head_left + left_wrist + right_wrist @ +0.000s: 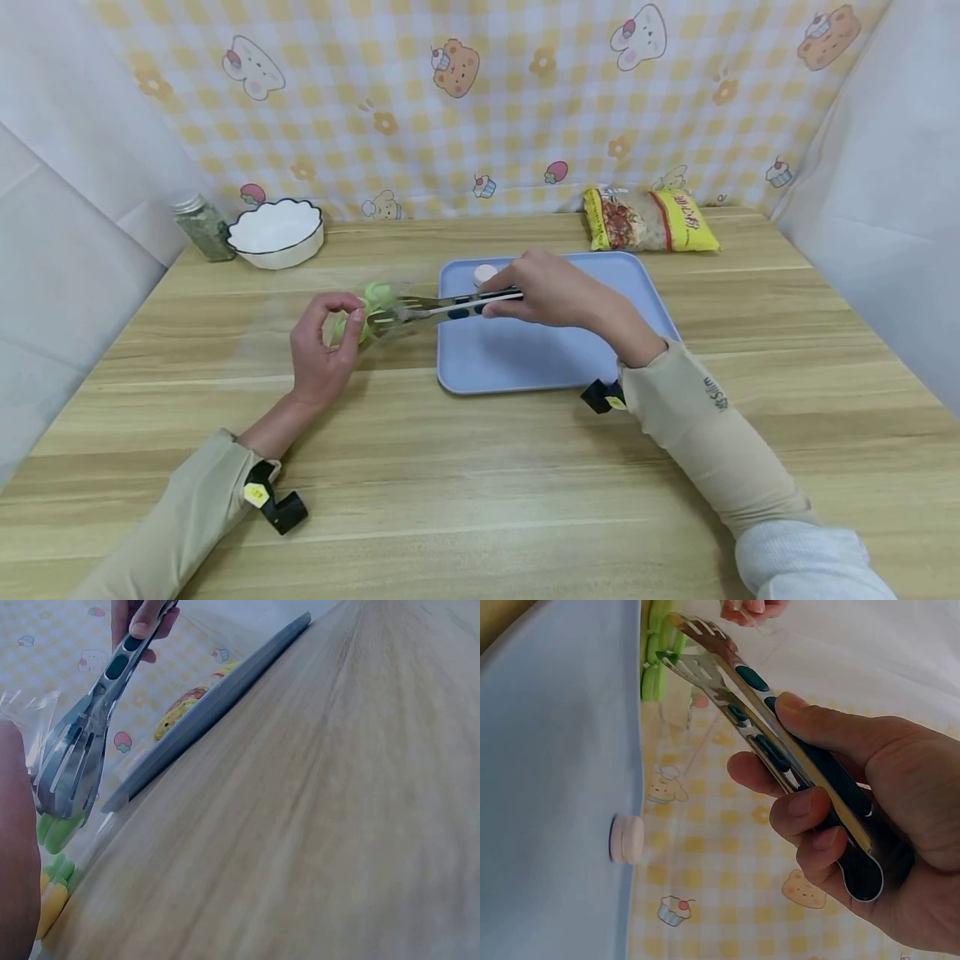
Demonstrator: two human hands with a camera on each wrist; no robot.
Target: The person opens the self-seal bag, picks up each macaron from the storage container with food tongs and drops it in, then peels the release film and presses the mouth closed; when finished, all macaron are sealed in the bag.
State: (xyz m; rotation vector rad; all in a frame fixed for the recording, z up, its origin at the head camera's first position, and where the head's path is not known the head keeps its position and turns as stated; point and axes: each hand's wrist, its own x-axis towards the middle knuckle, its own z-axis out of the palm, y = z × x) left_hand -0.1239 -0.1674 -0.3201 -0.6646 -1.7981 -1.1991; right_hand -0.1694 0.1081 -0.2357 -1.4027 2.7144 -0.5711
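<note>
My right hand [558, 290] grips metal serving tongs [459, 308] with dark handle inserts, holding them over the blue tray [517, 358]. The slotted tong heads reach left into a clear plastic bag [262, 337], at some green pieces [656, 645]. In the left wrist view a green piece [60, 834] lies at the tong tips, with a yellow-and-green piece [52, 904] below. My left hand [322, 343] has thumb and fingertips together at the bag's opening, pinching its edge. A small pale pink, macaron-like round piece [627, 840] sits near the tray's far edge.
At the back left stand a white scalloped bowl [277, 233] and a glass jar [202, 227] of dried herbs. A yellow food packet [648, 220] lies behind the tray. A checked curtain [510, 108] closes off the back of the wooden table [480, 500].
</note>
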